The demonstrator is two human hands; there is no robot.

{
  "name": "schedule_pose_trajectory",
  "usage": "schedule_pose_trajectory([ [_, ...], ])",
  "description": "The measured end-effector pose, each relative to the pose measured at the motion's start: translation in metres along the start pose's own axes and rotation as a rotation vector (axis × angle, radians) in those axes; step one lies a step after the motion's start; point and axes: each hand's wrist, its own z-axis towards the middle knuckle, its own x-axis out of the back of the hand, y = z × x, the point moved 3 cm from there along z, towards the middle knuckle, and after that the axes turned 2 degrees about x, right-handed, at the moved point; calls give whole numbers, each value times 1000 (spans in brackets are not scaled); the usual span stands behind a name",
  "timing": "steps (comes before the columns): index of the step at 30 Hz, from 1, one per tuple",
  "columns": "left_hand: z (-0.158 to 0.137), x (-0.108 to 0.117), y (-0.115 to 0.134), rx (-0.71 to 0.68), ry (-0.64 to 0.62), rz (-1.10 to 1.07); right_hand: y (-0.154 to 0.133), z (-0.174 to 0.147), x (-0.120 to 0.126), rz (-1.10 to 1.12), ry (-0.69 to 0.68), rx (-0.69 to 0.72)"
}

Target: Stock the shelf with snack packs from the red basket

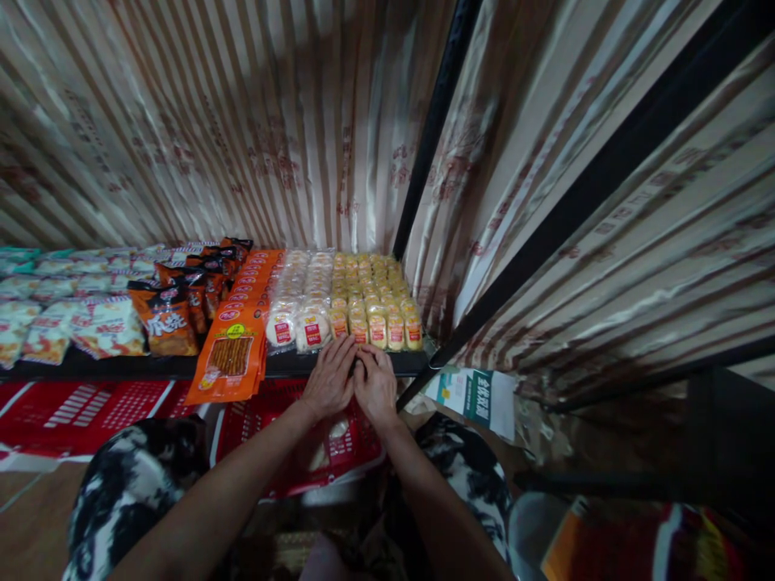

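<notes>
My left hand is at the shelf's front edge, its fingers stretched forward against the lowest row of small yellow wrapped cakes. Close beside it, my right hand has its fingers bent inward at the same front row; anything between them is hidden. The cakes stand in tight rows, with red labels facing me. To their left are round white wrapped cakes or buns, also red-labelled. Flat orange snack packs overlap in a line farther left, the front one hanging past the shelf edge.
Black-and-orange snack bags and white snack bags fill the shelf's left part. Below the black shelf are red baskets, one under my hands. A slanting black post rises at the right, before pleated curtains.
</notes>
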Motion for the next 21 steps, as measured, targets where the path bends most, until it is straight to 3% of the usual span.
schedule_pose_trajectory([
  [21, -1, 0, -1, -25, 32, -52, 1, 2, -6, 17, -17, 5],
])
